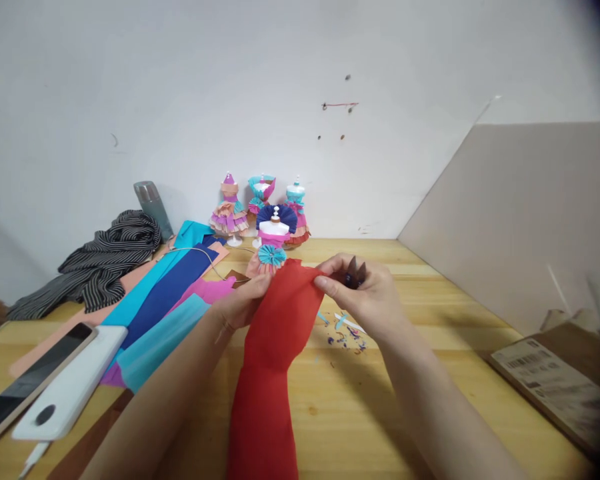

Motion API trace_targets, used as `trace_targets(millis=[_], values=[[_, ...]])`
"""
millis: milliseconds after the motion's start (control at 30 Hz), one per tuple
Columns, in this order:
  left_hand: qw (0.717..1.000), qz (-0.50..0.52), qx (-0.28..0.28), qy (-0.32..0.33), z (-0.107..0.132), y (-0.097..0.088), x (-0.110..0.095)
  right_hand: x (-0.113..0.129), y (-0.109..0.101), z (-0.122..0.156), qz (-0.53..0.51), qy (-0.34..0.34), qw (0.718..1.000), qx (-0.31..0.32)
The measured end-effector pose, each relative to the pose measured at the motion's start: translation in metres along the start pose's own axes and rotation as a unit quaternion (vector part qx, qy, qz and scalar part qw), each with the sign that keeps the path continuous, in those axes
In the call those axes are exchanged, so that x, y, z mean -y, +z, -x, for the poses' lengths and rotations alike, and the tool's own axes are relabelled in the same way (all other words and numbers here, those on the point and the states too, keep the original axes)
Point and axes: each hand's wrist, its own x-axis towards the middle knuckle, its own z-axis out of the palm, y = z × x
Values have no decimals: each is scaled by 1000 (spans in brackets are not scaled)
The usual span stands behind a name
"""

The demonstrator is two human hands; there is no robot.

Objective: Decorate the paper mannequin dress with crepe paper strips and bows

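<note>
A long strip of red crepe paper (280, 320) runs from between my hands down towards the bottom of the view. My left hand (245, 300) is closed on its left edge, the fingers partly hidden behind the paper. With thumb and forefinger, my right hand (363, 293) pinches the upper right corner. A dark object with two pointed tips (356, 272), like small scissor blades, sticks up from the right hand's curled fingers. Just behind the paper stands a small white dress form (274, 230) with a navy pleated collar, a pink band and a turquoise rosette.
Several more dressed mini forms (230, 210) stand by the wall. Coloured crepe sheets (165, 287), a striped cloth (115, 257), a flask (153, 203), a phone (40, 377) and a white power bank (70, 387) lie left. Paper scraps (347, 337) and a cardboard box (555, 380) are right.
</note>
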Motion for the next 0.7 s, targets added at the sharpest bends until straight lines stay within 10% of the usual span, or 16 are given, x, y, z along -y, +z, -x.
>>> trace_targets(millis=[400, 700], values=[[990, -10, 114, -86, 3, 16, -5, -2, 4, 0, -93, 16, 995, 28], [993, -28, 97, -56, -2, 24, 0, 3, 0, 3, -116, 48, 989, 74]])
